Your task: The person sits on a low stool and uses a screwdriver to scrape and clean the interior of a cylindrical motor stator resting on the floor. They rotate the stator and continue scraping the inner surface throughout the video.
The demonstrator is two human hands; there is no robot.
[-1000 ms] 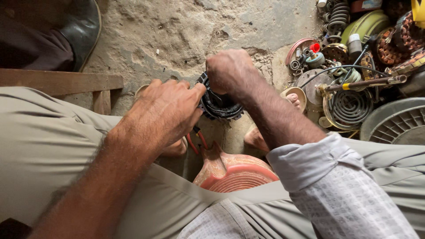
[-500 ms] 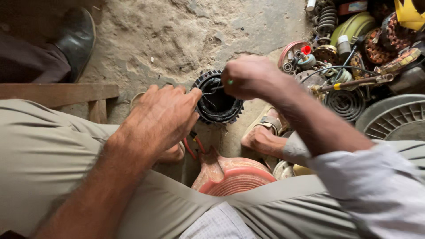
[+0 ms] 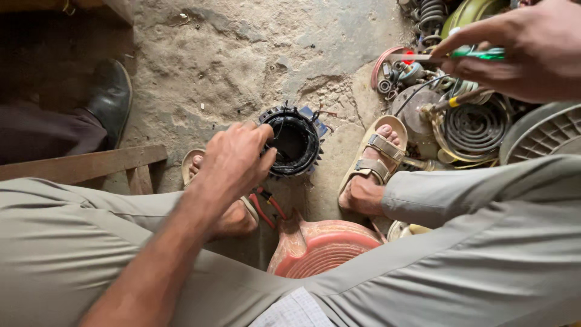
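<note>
Grey trousers fill the near edge of view, a ribbed reddish plastic housing (image 3: 324,248) on the floor between the knees. Beyond it, red-handled pliers (image 3: 266,203) lie beside the left sandalled foot. Left hand (image 3: 233,160) rests on the near-left rim of the black ring-shaped motor stator (image 3: 295,142), fingers curled and pinching its edge; stator stands on the bare concrete floor (image 3: 230,54), opening upward, between both feet. Right hand (image 3: 526,51) raised well apart at far right, closed around a green-handled screwdriver (image 3: 448,56), above the heap of coils and metal parts (image 3: 472,124). Black shoe (image 3: 112,97) at far left.
</note>
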